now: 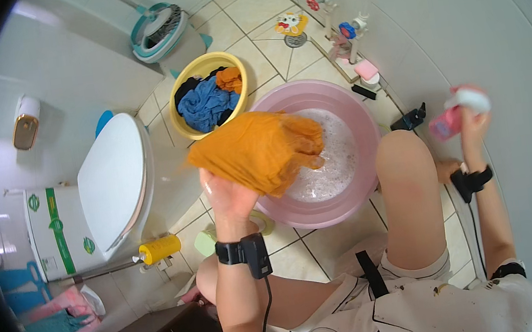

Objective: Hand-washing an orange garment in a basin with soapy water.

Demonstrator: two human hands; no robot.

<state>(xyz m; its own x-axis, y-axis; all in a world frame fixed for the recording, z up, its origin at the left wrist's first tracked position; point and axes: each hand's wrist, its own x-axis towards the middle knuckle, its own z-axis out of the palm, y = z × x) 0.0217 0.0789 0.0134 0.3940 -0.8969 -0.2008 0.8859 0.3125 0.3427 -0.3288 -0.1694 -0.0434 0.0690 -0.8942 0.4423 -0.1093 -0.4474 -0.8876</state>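
My left hand (227, 196), wet and palm up, holds a bunched orange cloth garment (249, 153). The garment hangs over the left part of a pink plastic basin (368, 157), with its loose end above the foamy water (331, 180). Out to the right, beside the wall, my right hand (477, 125) grips a pink bottle with a white head (447, 123). That bottle is blurred by motion. The cloth hides the fingertips of my left hand.
A yellow basin (176, 120) of blue, black and orange clothes stands beyond the pink one. Left is a toilet with its lid (114, 181) down; a mop bucket (168, 37) stands behind. Pipes with red and blue valves (347, 30) and pink soap (366, 70) are by the right wall.
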